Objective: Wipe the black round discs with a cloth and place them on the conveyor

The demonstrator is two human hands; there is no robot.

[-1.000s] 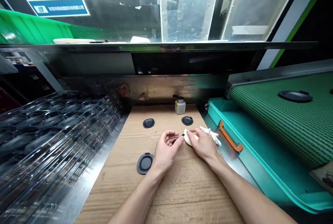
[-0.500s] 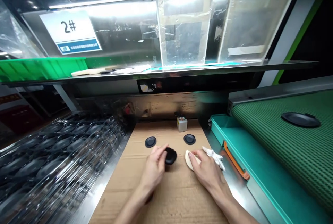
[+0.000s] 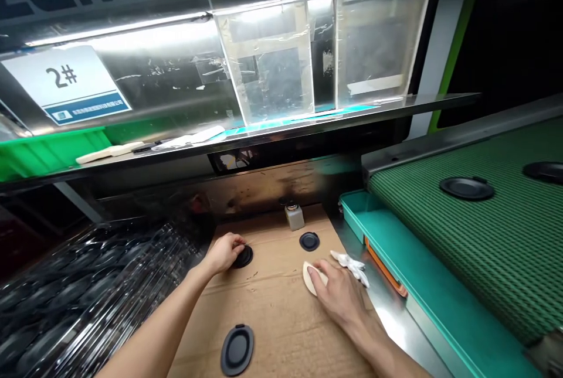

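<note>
At the far left of the cardboard sheet (image 3: 272, 307), my left hand (image 3: 223, 254) has its fingers closed at the edge of a round black plastic lid (image 3: 244, 257). Whether a second lid lies beneath it is hidden. My right hand (image 3: 336, 293) grips a cream-coloured pad (image 3: 308, 279) low over the cardboard's right side. One black lid (image 3: 309, 241) lies beyond the pad, and a larger-looking oval black lid with a tab (image 3: 237, 350) rests near the front. A small white bottle (image 3: 294, 216) stands at the cardboard's back edge.
To the left are clear plastic trays (image 3: 88, 296) filled with black parts. A crumpled white cloth or glove (image 3: 352, 266) lies right of my right hand. Beyond it sit a teal bin (image 3: 422, 313) with an orange handle and a green conveyor belt (image 3: 484, 237) carrying black lids (image 3: 467, 188).
My left hand has moved left and away from me with the black lid, to the far-left lid's place. The front lid has come into view. My right hand still holds the pad.
</note>
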